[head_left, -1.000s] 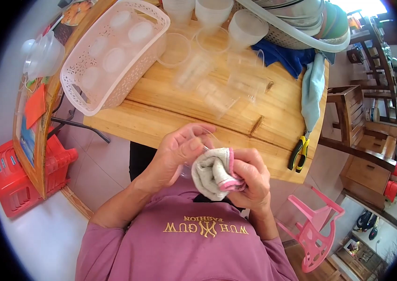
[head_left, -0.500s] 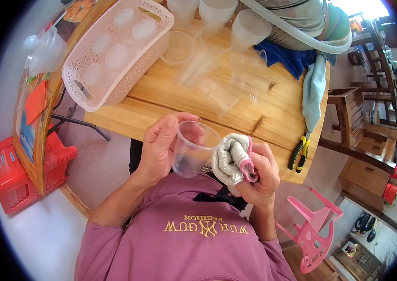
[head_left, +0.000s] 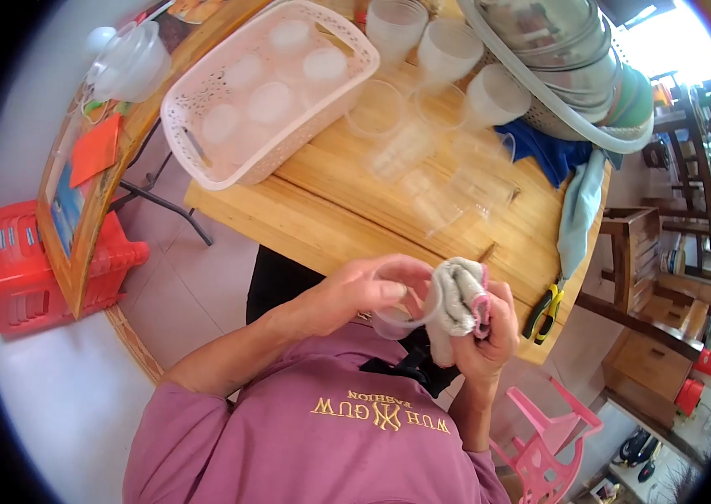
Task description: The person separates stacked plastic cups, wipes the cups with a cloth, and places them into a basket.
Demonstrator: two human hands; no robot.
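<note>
Just below centre, the left hand point(head_left: 364, 294) holds a likely light, crushable cup point(head_left: 395, 324), safest by its rim; the right hand point(head_left: 494, 340) clutches soft cloth point(head_left: 458, 294).

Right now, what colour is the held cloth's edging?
The edging is pink, on a pale cloth; the head view shows it best.

Plastic cup point(head_left: 395, 323), rough cloth point(head_left: 456, 296); wooden table point(head_left: 322, 181)

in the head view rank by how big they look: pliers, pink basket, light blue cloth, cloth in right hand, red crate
1. Pink basket
2. Red crate
3. Light blue cloth and bunched cloth in the right hand: too alike to rank
4. Pliers
</note>
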